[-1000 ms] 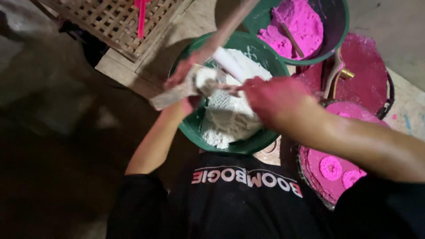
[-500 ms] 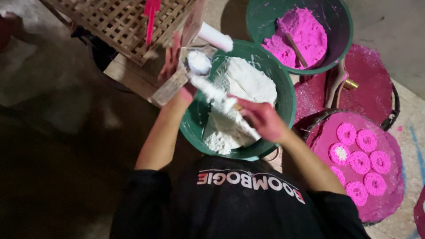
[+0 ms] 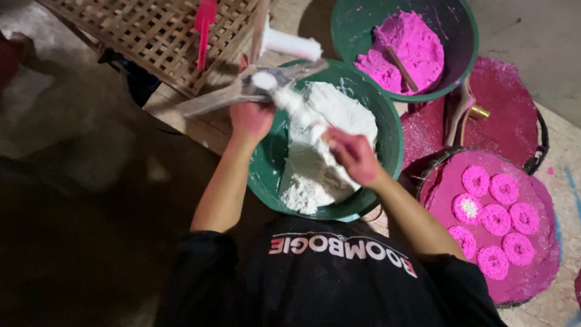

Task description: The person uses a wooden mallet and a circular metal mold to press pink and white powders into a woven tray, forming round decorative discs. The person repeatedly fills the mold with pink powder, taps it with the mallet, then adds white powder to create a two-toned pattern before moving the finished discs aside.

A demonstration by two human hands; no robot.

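Observation:
My left hand (image 3: 251,118) grips a long flat tool (image 3: 242,91) held across the far rim of a green basin (image 3: 390,151). A lump of white powder sits on the tool. My right hand (image 3: 351,154) is over the basin, its fingers closed on a thin powder-coated stick (image 3: 296,106) that slants up to the flat tool. The basin holds a heap of white powder (image 3: 339,115). Both hands are dusted with it.
A second green basin (image 3: 460,66) of pink powder with a wooden stick (image 3: 402,68) stands behind. At right is a round tray (image 3: 544,272) of pink rings, with a dark-red tray (image 3: 508,115) behind it. A wooden lattice (image 3: 151,30) with a pink spatula (image 3: 204,24) lies at back left.
My hands, close together over the basin a second ago, have drawn apart. The left has gone to the far rim with the flat tool; the right has dropped lower over the powder.

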